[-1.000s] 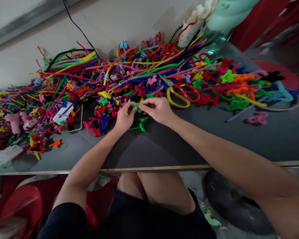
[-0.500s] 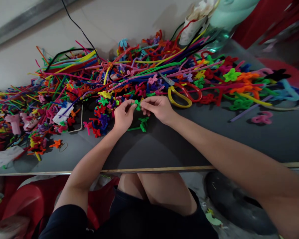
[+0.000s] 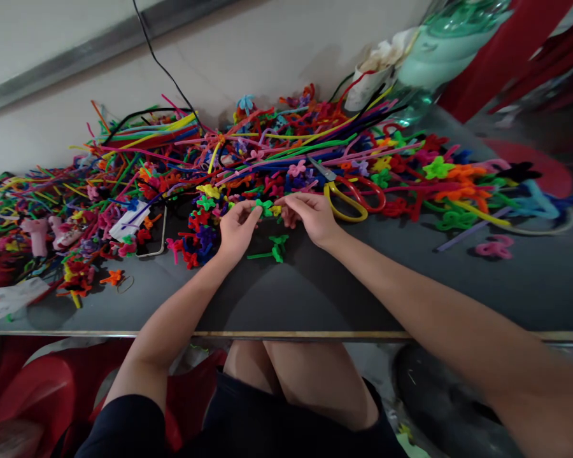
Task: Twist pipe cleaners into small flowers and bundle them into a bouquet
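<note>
Pinched between the thumb and fingers of my left hand [image 3: 237,228] is a small green pipe-cleaner flower [image 3: 264,207]. Just to its right is my right hand [image 3: 311,215], its fingers loosely bent and a little apart, with nothing plainly in them. A bit of yellow shows between the flower and my right fingertips; I cannot tell whether it is part of the flower. Below the hands, on the dark table [image 3: 296,299], lies another green pipe-cleaner piece [image 3: 277,248] with a straight stem pointing left.
Scissors [image 3: 346,196] with yellow and red handles lie behind my right hand. Pipe cleaners [image 3: 172,140] and finished flowers heap along the wall. A phone [image 3: 153,236] sits to the left, partly covered. A green bottle [image 3: 413,105] and a paper-filled cup [image 3: 363,86] stand at the back right.
My right fingers have come away from the green flower and spread slightly. My left hand still grips it, and more of the flower shows. The camera view has shifted a little.
</note>
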`<control>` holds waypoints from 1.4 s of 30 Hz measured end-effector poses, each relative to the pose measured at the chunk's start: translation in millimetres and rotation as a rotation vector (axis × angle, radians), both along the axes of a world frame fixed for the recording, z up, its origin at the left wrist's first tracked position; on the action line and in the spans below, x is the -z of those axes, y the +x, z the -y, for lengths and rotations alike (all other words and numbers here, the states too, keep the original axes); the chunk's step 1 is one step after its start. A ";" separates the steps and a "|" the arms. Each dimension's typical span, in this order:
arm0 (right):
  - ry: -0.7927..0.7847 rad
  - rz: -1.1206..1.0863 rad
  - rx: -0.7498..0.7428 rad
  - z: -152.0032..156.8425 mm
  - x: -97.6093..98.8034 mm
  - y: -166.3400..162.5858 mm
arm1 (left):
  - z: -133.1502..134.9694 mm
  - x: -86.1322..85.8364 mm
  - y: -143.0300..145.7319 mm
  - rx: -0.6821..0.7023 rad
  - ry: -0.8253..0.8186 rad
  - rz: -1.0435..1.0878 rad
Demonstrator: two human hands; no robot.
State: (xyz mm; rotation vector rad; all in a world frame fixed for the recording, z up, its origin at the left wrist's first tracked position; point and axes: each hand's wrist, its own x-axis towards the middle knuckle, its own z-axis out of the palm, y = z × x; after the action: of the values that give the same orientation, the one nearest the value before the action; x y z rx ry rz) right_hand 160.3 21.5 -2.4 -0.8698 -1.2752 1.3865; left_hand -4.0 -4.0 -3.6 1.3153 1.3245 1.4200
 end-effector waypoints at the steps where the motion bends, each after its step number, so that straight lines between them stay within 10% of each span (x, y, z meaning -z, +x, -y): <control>1: -0.001 -0.006 0.004 0.1 -0.2 0.1 | -0.7 1.0 0.3 0.007 -0.014 -0.001; 8: -0.001 -0.017 0.043 -1.0 1.1 0.9 | 5.6 -3.2 -2.0 -0.006 -0.009 -0.301; 14: -0.006 -0.010 0.063 -0.9 2.6 1.2 | 15.8 -24.6 -19.0 -0.143 0.441 -0.950; 23: 0.041 0.014 0.097 3.1 -2.7 2.8 | 3.4 -25.7 -32.7 -0.271 0.655 -0.979; 30: -0.078 -0.163 -0.357 -1.0 -5.6 11.9 | 24.3 -21.4 -18.5 0.343 0.809 -0.967; 36: -0.107 -0.155 -0.320 -4.1 -4.6 9.6 | 44.7 -13.1 11.5 0.719 0.786 -1.079; 42: -0.080 -0.121 -0.229 -1.3 -4.9 7.0 | 23.6 -5.4 7.3 0.457 0.490 -1.204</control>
State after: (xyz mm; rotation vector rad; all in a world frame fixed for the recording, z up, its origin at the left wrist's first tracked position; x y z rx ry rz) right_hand 167.3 22.9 2.5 -0.6976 -1.2623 1.6550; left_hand 3.3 -27.6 1.9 2.8287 1.1919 0.5606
